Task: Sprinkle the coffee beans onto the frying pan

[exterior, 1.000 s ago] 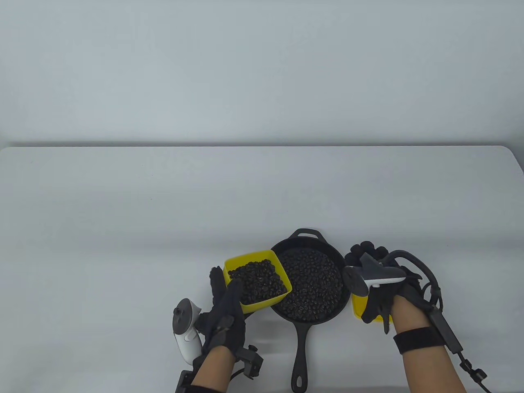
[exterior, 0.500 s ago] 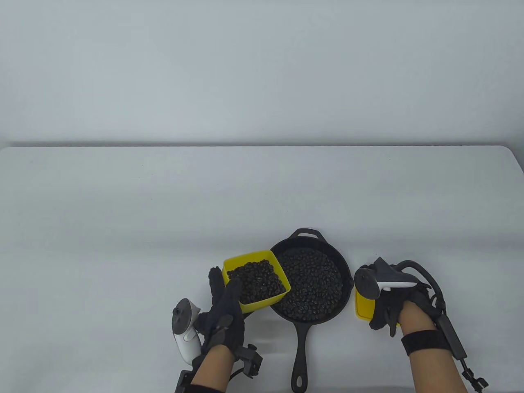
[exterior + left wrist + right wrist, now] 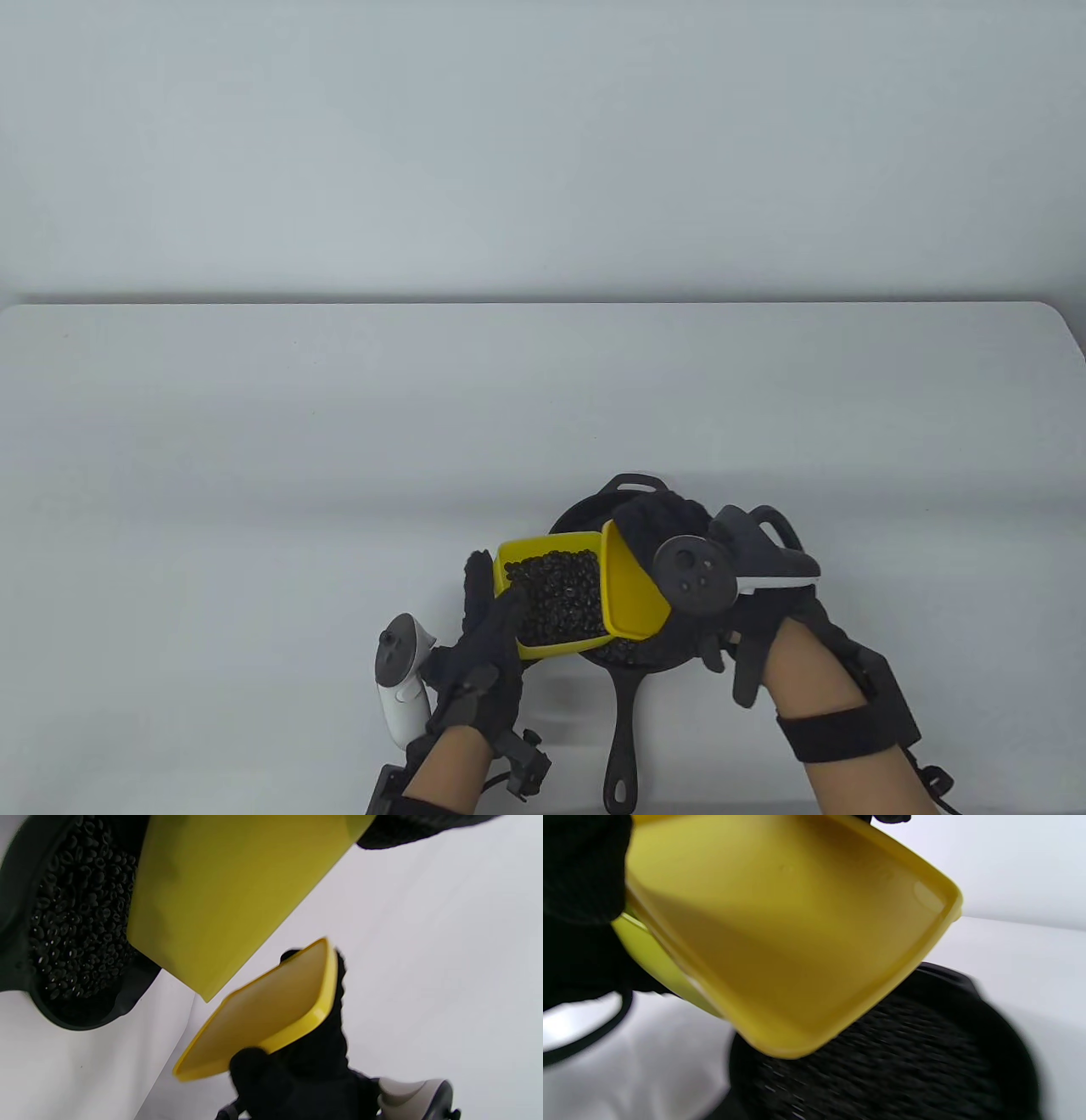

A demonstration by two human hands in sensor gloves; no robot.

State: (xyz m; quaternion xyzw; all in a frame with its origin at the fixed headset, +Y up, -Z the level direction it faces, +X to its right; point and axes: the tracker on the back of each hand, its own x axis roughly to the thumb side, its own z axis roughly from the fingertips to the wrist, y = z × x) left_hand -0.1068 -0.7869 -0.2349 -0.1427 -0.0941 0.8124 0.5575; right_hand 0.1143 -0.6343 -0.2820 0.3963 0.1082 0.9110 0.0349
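A black cast-iron frying pan (image 3: pixel 624 722) lies near the table's front edge, with many coffee beans (image 3: pixel 80 921) in it. My left hand (image 3: pixel 490 607) grips a yellow tub (image 3: pixel 551 548) full of coffee beans (image 3: pixel 560 594) by its left wall, at the pan's left rim. My right hand (image 3: pixel 649 522) holds a second, shallow yellow tray (image 3: pixel 632 590), empty and tilted on edge over the pan, right beside the tub. The tray's bare inside shows in the right wrist view (image 3: pixel 789 942) above the pan (image 3: pixel 882 1060). The left wrist view shows the tub's underside (image 3: pixel 220 899) and the tray (image 3: pixel 263 1018).
The white table (image 3: pixel 339 424) runs far back and to both sides. A wall stands behind the table's far edge. The pan's long handle points toward me, between my two forearms.
My right hand lifted the shallow yellow tray off the table at the pan's right and carried it left over the pan, tilted. My left hand shifted the bean tub slightly right.
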